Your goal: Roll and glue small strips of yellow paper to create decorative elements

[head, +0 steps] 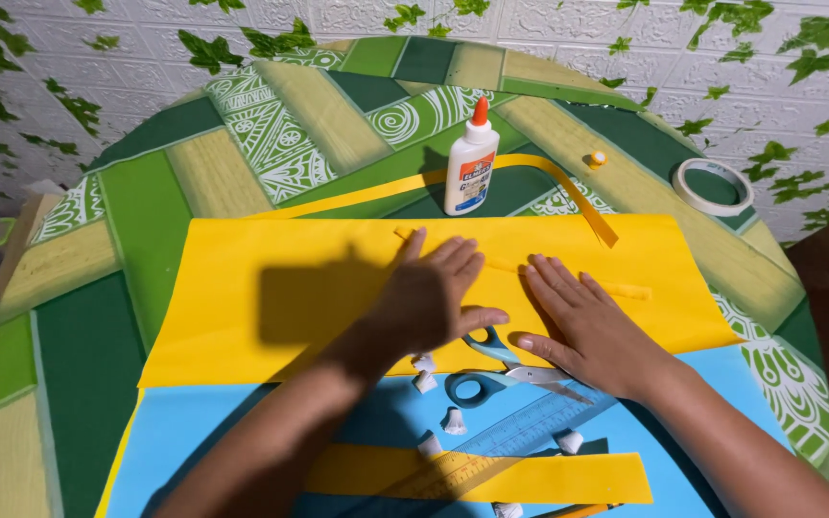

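Both hands lie flat on a large yellow paper sheet [271,307] spread across the middle of the round green patterned bench [98,317]. The left hand [431,295] presses palm down with its fingers released and spread, pointing toward 12 o'clock; the right hand [582,321] lies just beside it at 3 o'clock, fingers likewise released and flat, grasping nothing. Under and between the fingertips runs a thin yellow paper strip [616,286], lying on the sheet and reaching out toward 3 o'clock.

At 6 o'clock from the hands, blue-handled scissors [491,369] rest near the sheet's lower edge, over a blue paper sheet [194,432]. Further toward 6 o'clock lie a clear blue ruler [530,427], a wider yellow strip [549,477] and several small white rolled bits [453,420].

At 12 o'clock from the hands stands a white glue bottle [470,161] with an orange cap, upright, with a long curved yellow strip [568,187] bending behind it. A roll of tape [713,186] lies well apart at 2 o'clock, near the bench rim
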